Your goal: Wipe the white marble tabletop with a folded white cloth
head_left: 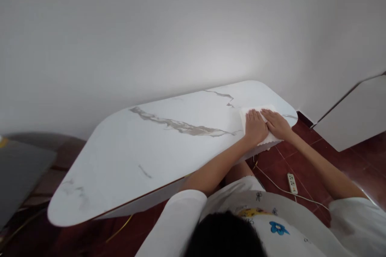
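A white cloth (269, 139) lies spread near the right end of a white table (169, 156) with grey marble veins. My left hand (256, 127) presses flat on the cloth, fingers stretched out and pointing toward the wall. Beside it, my right hand (276, 124) also rests flat on the cloth, angled to the left, its thumb side touching my left hand. The cloth's front edge reaches the table's front edge. Part of the cloth is hidden under both hands.
A grey-white wall (150, 28) runs along the table's back edge. On the dark red tiled floor (277, 164) sit a power strip (292, 183) and a white cord. A white panel (352, 116) stands at the right, and a grey surface (24, 172) at the left.
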`<state>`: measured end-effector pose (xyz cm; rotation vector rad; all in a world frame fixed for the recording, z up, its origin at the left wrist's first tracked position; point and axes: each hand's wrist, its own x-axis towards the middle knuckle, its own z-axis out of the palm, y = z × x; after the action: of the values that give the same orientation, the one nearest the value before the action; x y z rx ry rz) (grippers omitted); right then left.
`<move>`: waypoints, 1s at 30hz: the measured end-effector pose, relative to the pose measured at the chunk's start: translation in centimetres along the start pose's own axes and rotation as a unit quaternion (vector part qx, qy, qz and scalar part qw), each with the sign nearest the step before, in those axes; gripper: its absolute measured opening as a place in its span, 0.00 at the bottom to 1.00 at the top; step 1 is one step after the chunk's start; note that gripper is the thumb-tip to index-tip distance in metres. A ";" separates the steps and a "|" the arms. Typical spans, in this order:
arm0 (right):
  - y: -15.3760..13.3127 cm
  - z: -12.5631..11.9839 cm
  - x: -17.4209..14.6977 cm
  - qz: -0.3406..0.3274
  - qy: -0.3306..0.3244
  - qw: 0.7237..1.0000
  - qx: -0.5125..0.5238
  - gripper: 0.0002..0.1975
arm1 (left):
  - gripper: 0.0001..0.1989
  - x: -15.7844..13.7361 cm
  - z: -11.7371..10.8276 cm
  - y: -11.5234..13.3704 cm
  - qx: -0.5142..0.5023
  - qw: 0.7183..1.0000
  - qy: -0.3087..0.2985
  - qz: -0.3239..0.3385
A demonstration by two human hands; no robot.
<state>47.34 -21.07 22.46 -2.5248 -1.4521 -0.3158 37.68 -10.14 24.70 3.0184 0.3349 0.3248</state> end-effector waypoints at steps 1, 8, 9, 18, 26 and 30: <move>-1.1 0.0 0.1 -0.008 0.002 1.000 0.001 0.29 | 0.30 -0.8 -0.3 -0.6 0.004 1.000 0.000 -0.007; -9.7 0.5 1.5 -0.075 0.005 0.997 0.019 0.30 | 0.30 -6.9 -2.1 -6.4 0.050 0.997 -0.024 -0.056; -11.1 0.7 1.8 -0.082 0.012 0.996 0.022 0.30 | 0.30 -7.7 -2.4 -7.4 0.057 0.996 -0.025 -0.063; -22.9 2.8 3.3 -0.149 0.044 0.987 0.051 0.29 | 0.28 -15.9 -5.1 -16.1 0.077 0.991 -0.017 -0.107; -33.6 2.1 4.4 -0.194 -0.081 0.971 0.112 0.30 | 0.27 -23.7 -7.3 -23.1 0.008 0.975 -0.002 -0.220; -39.0 2.3 5.1 -0.246 -0.097 0.952 0.153 0.32 | 0.24 -27.4 -8.4 -26.3 0.027 0.952 0.039 -0.302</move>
<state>16.19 3.01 24.69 -1.9696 -2.0226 0.0864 4.30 9.77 24.49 2.7658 1.2450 0.3787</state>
